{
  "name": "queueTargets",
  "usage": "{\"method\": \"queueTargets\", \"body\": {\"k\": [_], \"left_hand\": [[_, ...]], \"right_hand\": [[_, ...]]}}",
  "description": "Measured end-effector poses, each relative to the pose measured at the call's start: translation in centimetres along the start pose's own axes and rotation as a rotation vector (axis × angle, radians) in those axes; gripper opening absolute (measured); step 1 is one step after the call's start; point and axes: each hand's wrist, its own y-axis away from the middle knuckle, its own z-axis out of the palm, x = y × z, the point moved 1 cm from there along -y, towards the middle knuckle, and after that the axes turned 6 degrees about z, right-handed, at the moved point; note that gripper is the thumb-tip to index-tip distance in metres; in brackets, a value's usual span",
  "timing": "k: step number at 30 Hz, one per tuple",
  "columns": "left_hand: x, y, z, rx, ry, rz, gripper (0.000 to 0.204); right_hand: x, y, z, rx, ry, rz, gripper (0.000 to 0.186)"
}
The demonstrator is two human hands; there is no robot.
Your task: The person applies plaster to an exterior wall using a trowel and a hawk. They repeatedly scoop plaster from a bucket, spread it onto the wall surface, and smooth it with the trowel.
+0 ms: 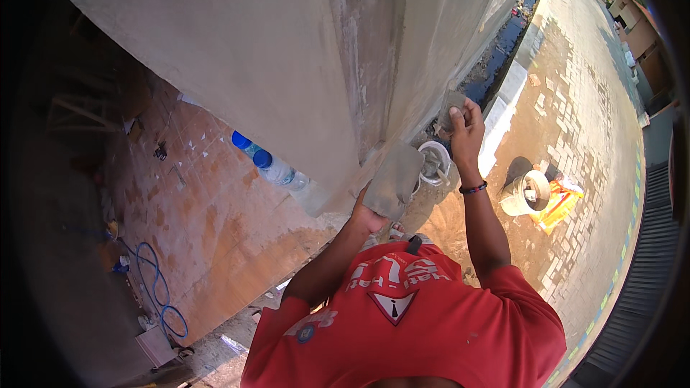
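My left hand (370, 217) is closed on the lower edge of a flat grey plate (397, 179), held against or just before the corner of the plastered column (370, 50). My right hand (467, 129), a dark bracelet at its wrist, pinches a small flat grey scraper-like piece (453, 109) close to the column's right side. Its exact kind is hard to make out. Below and between the hands stands a small white bucket (444, 152) with grey paste and a stick-like handle in it.
Plastic bottles with blue caps (277, 171) stand left of the column, by the tiled floor (208, 223). A blue hose (154, 287) lies at lower left. Rightward are a water-filled ditch (507, 39), a larger pale bucket (514, 201), an orange-yellow bag (559, 208) and paving (589, 100).
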Motion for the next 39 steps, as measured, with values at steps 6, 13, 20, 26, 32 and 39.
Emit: {"method": "queueTargets", "body": {"k": [6,13,20,26,32,39], "left_hand": [[1.1,0.0,1.7,-0.002,-0.054,-0.031,0.038],[0.9,-1.6,3.3,-0.010,-0.127,-0.099,0.037],[1.1,-1.9,2.9,-0.073,-0.165,-0.153,0.037],[0.8,-1.7,3.0,-0.093,-0.190,-0.144,0.039],[1.6,0.1,6.5,-0.183,-0.172,-0.123,0.044],[1.2,1.4,9.1,-0.453,-0.298,0.185,0.051]], "right_hand": [[-3.9,4.1,-7.2,-0.287,-0.067,0.375,0.033],[-0.3,11.0,-8.2,-0.396,-0.236,0.702,0.031],[-1.1,14.4,-8.6,-0.294,-0.301,0.602,0.019],[-0.8,16.3,-8.8,-0.122,-0.359,0.651,0.018],[-4.1,18.2,-7.3,-0.061,0.049,0.194,0.026],[-8.2,20.4,-5.6,-0.012,0.697,-0.408,0.039]]}}
